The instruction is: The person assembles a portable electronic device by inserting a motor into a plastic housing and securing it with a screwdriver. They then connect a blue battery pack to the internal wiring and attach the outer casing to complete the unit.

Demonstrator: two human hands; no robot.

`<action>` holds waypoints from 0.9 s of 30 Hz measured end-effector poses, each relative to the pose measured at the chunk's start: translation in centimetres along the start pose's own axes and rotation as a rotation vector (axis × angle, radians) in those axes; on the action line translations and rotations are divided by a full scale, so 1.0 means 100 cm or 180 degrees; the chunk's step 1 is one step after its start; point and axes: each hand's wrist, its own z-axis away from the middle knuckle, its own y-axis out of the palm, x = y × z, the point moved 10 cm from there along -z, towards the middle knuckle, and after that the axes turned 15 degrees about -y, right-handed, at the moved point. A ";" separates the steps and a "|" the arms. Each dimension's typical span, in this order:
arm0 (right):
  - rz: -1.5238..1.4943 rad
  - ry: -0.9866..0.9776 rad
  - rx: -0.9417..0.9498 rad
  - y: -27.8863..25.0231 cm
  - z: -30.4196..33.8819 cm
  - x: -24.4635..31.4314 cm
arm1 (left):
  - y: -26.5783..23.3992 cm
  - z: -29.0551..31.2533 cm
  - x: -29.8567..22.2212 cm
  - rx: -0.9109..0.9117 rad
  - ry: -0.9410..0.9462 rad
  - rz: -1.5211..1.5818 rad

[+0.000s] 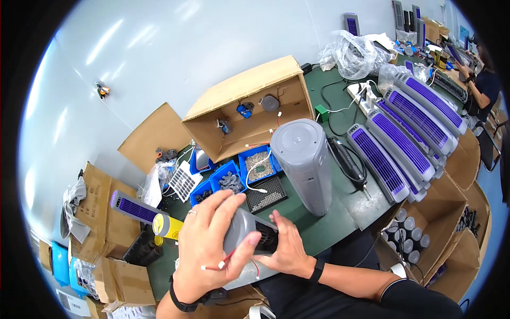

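Between my two hands, above the near table edge, is a rounded grey and black housing [240, 229]. My left hand [210, 247] wraps its grey side, fingers over the top and thumb toward me. My right hand [287, 245] grips the black side with thumb and fingers. Thin red wires with small white connectors [222, 264] hang by my left thumb. Much of the housing is hidden by my fingers. Just beyond my right hand, a tall grey tower casing [304, 165] stands upright on the green table.
Blue bins [226, 178] hold screws and small grey parts, beside a black mesh tray [267, 194]. An open carton [249, 114] contains motors. An electric screwdriver [348, 162] and several purple-grey tower fans [380, 162] lie right. A yellow container [168, 227] is left. A co-worker [481, 85] sits far right.
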 end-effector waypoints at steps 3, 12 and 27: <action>-0.0739 0.0451 0.0614 0.017 0.001 -0.017 | -0.003 -0.004 0.013 0.0320 -0.0501 0.0295; -0.3084 0.1318 0.2640 0.043 0.015 -0.041 | 0.014 -0.035 0.030 0.1313 -0.0171 0.1366; -0.2899 0.1584 0.2785 0.051 0.030 -0.052 | 0.008 -0.023 0.005 0.0399 0.0233 -0.0161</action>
